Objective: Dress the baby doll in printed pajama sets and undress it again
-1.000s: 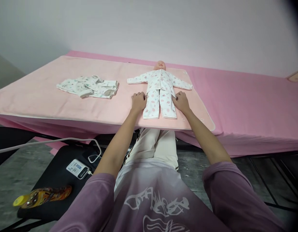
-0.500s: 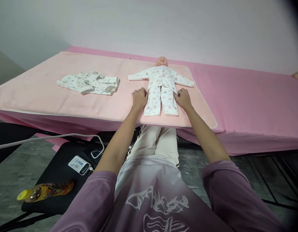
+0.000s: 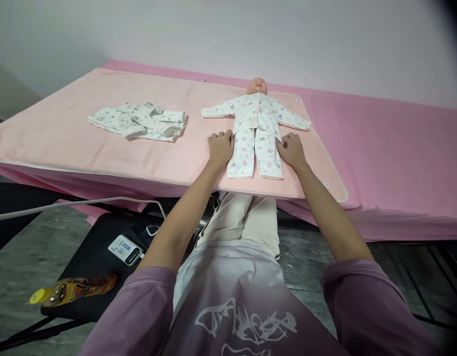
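Note:
A baby doll (image 3: 258, 86) lies on its back on the pink mat, head toward the wall and arms spread wide. It wears a white long-sleeved baby top (image 3: 246, 111) with small prints and matching baby pants (image 3: 243, 158), whose legs point toward me. My left hand (image 3: 221, 147) is closed at the left side of the pants, just under the top's hem. On the opposite side, my right hand (image 3: 292, 150) has its fingers curled against the edge of the pants near the hip. The fingertips of both hands are partly hidden.
To the left on the mat (image 3: 150, 163) lies a folded set of green-printed baby clothes (image 3: 139, 121). A black chair (image 3: 91, 247) below holds a drink bottle (image 3: 76, 289) with a yellow cap and a white device (image 3: 125, 249). A white cable (image 3: 83, 201) runs above the chair.
The view has shifted slightly, so the doll and bed sit a little further right and higher. Both hands stay at the sides of the pants, fingers still curled.

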A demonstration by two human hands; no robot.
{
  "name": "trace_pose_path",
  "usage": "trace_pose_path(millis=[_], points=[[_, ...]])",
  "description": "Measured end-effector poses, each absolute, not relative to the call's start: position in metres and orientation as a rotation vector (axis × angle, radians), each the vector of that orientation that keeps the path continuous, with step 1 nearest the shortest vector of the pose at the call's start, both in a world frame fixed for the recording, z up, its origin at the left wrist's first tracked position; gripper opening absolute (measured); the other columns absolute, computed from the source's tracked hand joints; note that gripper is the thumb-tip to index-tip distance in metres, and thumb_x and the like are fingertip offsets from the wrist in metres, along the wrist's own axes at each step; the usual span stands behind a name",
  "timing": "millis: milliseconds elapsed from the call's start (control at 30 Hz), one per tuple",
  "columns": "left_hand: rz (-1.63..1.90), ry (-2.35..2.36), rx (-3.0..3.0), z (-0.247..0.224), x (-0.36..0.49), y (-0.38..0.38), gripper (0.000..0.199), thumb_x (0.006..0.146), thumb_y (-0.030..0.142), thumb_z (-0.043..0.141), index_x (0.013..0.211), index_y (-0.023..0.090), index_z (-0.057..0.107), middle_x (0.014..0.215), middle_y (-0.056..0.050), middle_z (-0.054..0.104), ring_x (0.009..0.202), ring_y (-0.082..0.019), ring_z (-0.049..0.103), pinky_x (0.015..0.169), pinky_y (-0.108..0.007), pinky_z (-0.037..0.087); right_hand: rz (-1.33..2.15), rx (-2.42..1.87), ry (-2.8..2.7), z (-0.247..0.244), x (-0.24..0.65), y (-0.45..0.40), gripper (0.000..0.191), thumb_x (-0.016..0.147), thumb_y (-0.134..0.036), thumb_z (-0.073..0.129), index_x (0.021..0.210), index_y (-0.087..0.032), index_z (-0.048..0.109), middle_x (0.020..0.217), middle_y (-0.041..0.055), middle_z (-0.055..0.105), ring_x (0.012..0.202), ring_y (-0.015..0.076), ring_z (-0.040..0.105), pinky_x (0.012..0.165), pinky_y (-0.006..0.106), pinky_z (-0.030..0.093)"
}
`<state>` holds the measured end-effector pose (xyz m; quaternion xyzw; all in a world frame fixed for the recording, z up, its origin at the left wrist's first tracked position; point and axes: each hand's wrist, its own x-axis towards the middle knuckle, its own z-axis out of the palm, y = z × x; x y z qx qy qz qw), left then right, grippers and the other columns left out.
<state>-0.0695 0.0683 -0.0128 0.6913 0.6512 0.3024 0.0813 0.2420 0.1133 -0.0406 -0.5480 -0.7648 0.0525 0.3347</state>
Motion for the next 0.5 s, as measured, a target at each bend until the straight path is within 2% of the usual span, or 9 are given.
trace_pose_path(millis=[100,200,300,400,500], points=[[0.929,1.949,2.043,-0.013,-0.071,0.062,0.038,0.11,0.045,0.036,0.112,0.022,0.066,0.113,-0.019,0.069,0.12,-0.045,0.051,0.105,-0.057,0.029,0.131,-1.418,-2.02,-0.04,0.242,0.111,0.043,0.102,-0.052,0.058,0.072,-0.026,0.041,0.096,0.0136,0.057,0.105,0.0366,0.052,0.1,0.06,0.047],[0.925,1.925,2.017,-0.012,-0.079,0.058,0.031,0.108,0.042,0.042,0.104,0.022,0.066,0.11,-0.018,0.071,0.118,-0.045,0.054,0.105,-0.058,0.03,0.185,-1.342,-2.12,-0.033,0.25,0.109,0.035,0.099,-0.047,0.062,0.074,-0.025,0.049,0.099,0.0134,0.061,0.106,0.0361,0.056,0.105,0.06,0.046],[0.913,1.85,1.903,-0.002,-0.09,0.065,0.027,0.107,0.041,0.045,0.096,0.023,0.063,0.102,-0.012,0.075,0.109,-0.039,0.062,0.105,-0.056,0.034,0.388,-1.326,-2.161,-0.015,0.262,0.109,0.021,0.094,-0.044,0.068,0.09,-0.024,0.062,0.106,0.012,0.067,0.103,0.0334,0.061,0.097,0.055,0.051],[1.001,1.786,1.726,0.017,-0.091,0.09,0.026,0.108,0.042,0.046,0.095,0.024,0.059,0.106,-0.007,0.077,0.106,-0.031,0.067,0.105,-0.05,0.04,0.521,-1.354,-2.027,0.012,0.261,0.117,0.025,0.096,-0.047,0.069,0.11,-0.026,0.065,0.115,0.01,0.071,0.098,0.0289,0.066,0.089,0.048,0.055],[1.158,1.689,1.705,0.04,-0.077,0.132,0.024,0.109,0.042,0.047,0.097,0.024,0.057,0.113,-0.006,0.076,0.111,-0.026,0.068,0.103,-0.042,0.045,0.529,-1.285,-1.961,0.043,0.241,0.137,0.028,0.102,-0.051,0.064,0.114,-0.026,0.063,0.115,0.0083,0.072,0.099,0.026,0.067,0.091,0.046,0.055]])
